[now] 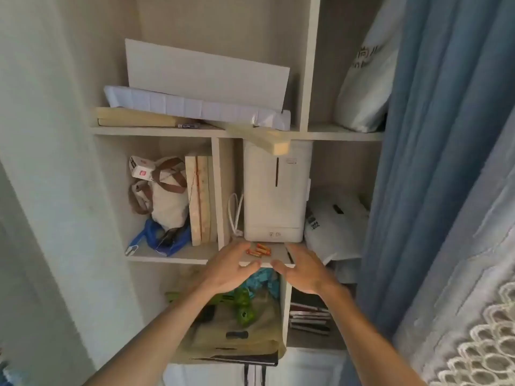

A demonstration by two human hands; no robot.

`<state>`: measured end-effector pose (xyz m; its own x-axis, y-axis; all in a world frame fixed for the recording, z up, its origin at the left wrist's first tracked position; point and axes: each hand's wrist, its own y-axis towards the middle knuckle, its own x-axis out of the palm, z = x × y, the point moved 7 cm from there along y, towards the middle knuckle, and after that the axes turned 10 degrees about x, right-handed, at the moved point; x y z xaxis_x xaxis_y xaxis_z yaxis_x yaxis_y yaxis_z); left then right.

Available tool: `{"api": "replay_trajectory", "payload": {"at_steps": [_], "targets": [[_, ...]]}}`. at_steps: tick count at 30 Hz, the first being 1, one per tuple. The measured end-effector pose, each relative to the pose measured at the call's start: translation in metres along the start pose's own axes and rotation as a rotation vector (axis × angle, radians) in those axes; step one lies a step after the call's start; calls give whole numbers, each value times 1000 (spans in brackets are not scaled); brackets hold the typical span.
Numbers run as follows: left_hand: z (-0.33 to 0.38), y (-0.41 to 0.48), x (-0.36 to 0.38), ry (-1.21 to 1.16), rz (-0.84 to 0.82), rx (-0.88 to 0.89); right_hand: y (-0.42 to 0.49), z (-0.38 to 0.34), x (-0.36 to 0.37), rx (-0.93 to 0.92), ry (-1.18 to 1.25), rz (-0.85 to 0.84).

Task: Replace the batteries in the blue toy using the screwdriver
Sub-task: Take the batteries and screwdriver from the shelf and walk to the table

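Note:
Several small orange batteries [259, 250] lie in a loose cluster on the front of a shelf board [274, 263], just before a white appliance. A thin dark stick-like object [289, 256], possibly the screwdriver, lies to their right on the same board. My left hand [232, 270] reaches up to the board's front edge left of the batteries, fingers stretched out, holding nothing. My right hand [302, 271] reaches to the edge on the right, fingers straight beside the dark object, holding nothing. Something blue and patterned [263, 277] shows under the board between my hands; I cannot tell what it is.
The white appliance [276, 190] fills the compartment behind the batteries. A cloth bag [164, 193] and wooden boards [200, 201] stand in the left compartment. Green items [244, 306] and a plastic bag lie in the compartment below. A blue curtain [434, 162] hangs at the right.

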<state>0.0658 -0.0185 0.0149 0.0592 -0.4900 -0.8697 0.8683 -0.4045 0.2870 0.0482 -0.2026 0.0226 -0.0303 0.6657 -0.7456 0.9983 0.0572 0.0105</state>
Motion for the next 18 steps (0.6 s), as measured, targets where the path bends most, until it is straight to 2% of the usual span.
{"api": "replay_trajectory", "payload": {"at_steps": [5,10,18], "targets": [[-32,54,32,-16,-97,60,65,36,30,169,-74,18],[-57,95,64,167,-270,175,95,55,37,293,-343,126],[-77,128,96,273,-412,358,115,63,33,373,-369,212]]}}
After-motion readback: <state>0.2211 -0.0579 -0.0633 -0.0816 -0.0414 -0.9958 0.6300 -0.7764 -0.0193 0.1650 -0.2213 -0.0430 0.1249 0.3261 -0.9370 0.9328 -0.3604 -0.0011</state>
